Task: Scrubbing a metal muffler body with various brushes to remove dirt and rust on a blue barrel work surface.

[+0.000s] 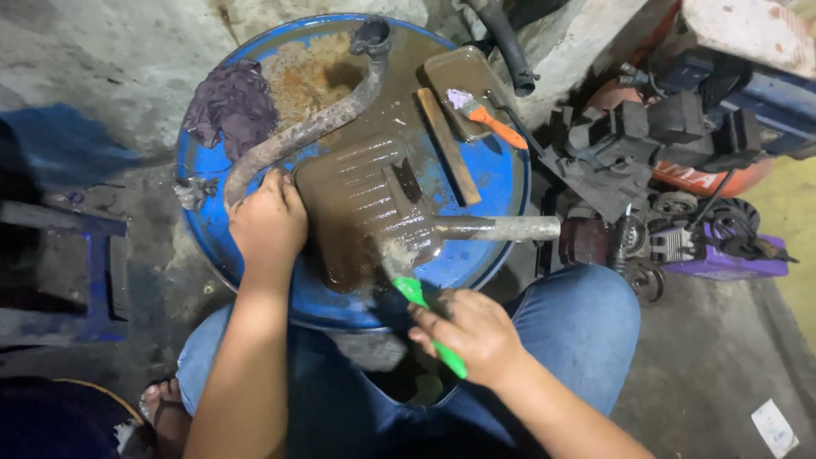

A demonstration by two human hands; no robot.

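A repair workshop is indicated by the blue drum [212,229] used as a work surface, greasy engine parts [646,144] piled beside it, and a stained concrete floor [714,365].

We see a dim place with soft light from above. The wet blue drum top [493,183] shines a little. Dark shadows fill the left side and bottom corners. The edges look a bit bent and fuzzy; the middle is sharp.

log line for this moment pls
left hand: steadies ribbed metal part | right hand: scrubs it with green toothbrush | surface: blue drum
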